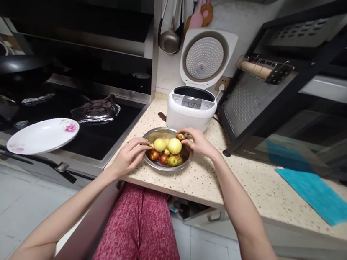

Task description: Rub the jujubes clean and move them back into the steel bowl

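Red trousers below; left hand (pixel 130 155) curls loosely at the bowl (pixel 154 135) rim, right hand (pixel 198 141) seemingly pinches a red fruit (pixel 180 137). Light grip avoids bruising.

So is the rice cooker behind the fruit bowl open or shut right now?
Open. The rice cooker has its lid swung upright, showing the perforated inner plate and the dark pot opening below.

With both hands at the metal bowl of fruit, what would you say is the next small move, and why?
Probably lift the small reddish fruit clear of the bowl. The right hand already has its fingertips on it at the far rim, while the left hand rests at the near rim, seemingly steadying the bowl. Whether the grip is closed is hard to tell.
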### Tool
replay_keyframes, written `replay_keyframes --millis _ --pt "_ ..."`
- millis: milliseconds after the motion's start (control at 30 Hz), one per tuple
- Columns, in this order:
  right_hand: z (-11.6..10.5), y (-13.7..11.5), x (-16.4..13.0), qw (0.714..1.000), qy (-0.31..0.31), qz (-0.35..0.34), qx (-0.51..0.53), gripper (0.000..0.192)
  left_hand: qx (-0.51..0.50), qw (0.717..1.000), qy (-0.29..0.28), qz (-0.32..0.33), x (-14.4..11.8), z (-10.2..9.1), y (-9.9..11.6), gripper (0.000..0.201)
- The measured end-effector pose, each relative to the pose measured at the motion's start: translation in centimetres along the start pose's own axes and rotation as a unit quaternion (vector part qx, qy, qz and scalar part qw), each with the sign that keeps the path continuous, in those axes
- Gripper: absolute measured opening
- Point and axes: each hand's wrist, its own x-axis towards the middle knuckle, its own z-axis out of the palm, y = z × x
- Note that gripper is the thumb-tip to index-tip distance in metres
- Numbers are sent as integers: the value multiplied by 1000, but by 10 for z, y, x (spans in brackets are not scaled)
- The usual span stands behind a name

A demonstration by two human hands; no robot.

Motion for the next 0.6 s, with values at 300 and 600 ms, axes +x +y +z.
replay_keyframes --millis 300,600 --pt "13 2 6 999 -10 -45 10 41 -11 999 -14 -27 -1 0 -1 27" --pt "20 1 11 999 -4 -37 -14 44 -7 1000 -7 -15 -2 1 -2 28"
